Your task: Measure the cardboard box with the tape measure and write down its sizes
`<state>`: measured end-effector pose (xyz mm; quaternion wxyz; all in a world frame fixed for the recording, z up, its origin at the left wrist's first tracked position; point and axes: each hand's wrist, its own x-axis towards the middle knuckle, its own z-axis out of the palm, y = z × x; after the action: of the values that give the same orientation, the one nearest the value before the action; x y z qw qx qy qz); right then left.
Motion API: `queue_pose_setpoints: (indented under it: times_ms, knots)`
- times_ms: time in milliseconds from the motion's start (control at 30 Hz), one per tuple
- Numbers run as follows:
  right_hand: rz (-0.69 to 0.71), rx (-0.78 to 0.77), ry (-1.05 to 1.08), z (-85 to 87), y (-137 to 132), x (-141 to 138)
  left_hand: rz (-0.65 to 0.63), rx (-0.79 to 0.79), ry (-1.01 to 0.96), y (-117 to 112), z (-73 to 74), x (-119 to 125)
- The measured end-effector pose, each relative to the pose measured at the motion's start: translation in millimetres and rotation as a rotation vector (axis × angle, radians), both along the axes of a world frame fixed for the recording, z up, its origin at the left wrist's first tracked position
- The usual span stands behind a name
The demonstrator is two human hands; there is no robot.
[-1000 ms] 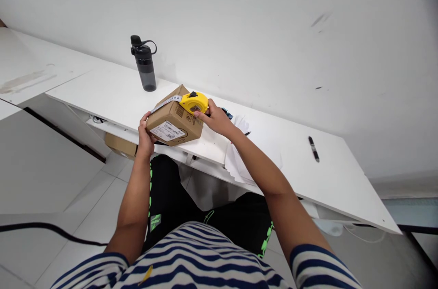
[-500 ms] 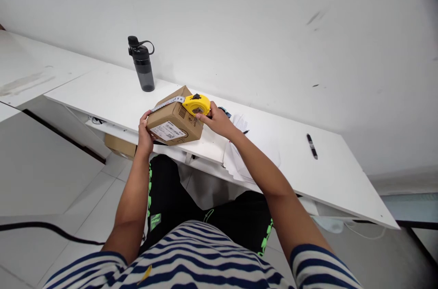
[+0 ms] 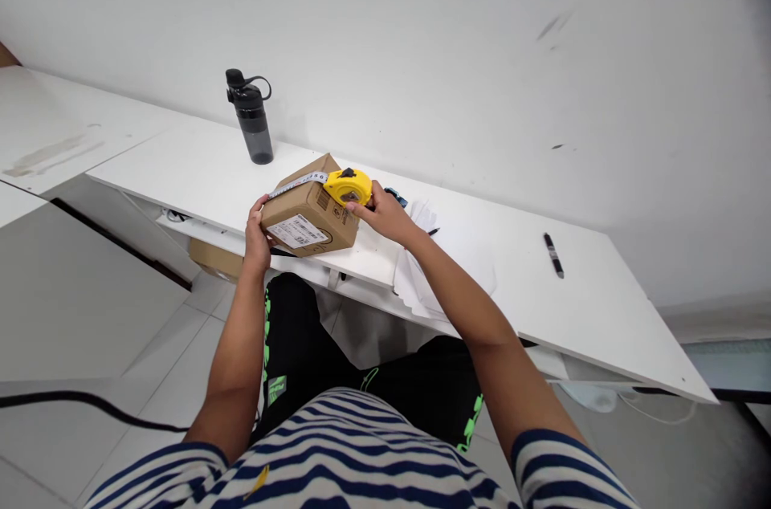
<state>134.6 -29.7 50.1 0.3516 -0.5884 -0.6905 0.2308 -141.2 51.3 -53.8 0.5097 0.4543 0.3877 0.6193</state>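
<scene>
A brown cardboard box (image 3: pixel 340 232) with a white shipping label (image 3: pixel 296 232) is tilted at the front edge of the white desk. My left hand (image 3: pixel 258 240) grips its left end, the fingertips at the top edge beside the end of the tape. In my right hand (image 3: pixel 385 213) is a yellow tape measure (image 3: pixel 350 186), held at the box's upper right edge. Its white blade (image 3: pixel 299 181) is pulled out and runs leftward along the top of the box to my left fingers. My right palm hides part of the case.
A dark water bottle (image 3: pixel 256 128) stands behind the box near the wall. White papers (image 3: pixel 422 284) lie under my right forearm, with a dark pen tip by them. A black marker (image 3: pixel 552 255) rests on the desk's (image 3: pixel 590 308) right part. Another carton (image 3: pixel 214 258) sits below the desk.
The view has shifted slightly. Both hands, the box and the stretched tape keep the same position relative to one another.
</scene>
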Motion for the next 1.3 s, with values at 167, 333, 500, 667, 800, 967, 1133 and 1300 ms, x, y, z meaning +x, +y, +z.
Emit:
queue_pose_setpoints:
  times_ms: [167,333,500,667,800,967,1133,1300]
  knots:
    - [0.011,0.008,-0.017,-2.2,-6,16,-0.004,0.064,0.106,-6,5.3,1]
    - [-0.020,0.018,-0.057,-2.3,-15,34,-0.006,0.125,0.203,-13,14.9,7]
    - [-0.050,0.047,-0.049,-0.2,-24,44,-0.001,0.236,0.276,-15,20.0,14]
    - [-0.059,0.077,-0.005,0.4,-33,47,-0.003,0.272,0.323,-18,24.1,20]
    - [-0.067,0.106,0.019,8.0,-38,49,-0.008,0.304,0.386,-20,27.1,20]
    - [-0.078,0.121,-0.095,26.5,-38,49,-0.032,0.321,0.477,-28,34.8,28]
    - [-0.034,0.110,-0.290,30.2,-28,32,-0.099,0.367,0.569,-37,38.6,40]
    - [-0.021,0.099,-0.342,28.4,-13,-1,-0.091,0.372,0.610,-39,38.0,41]
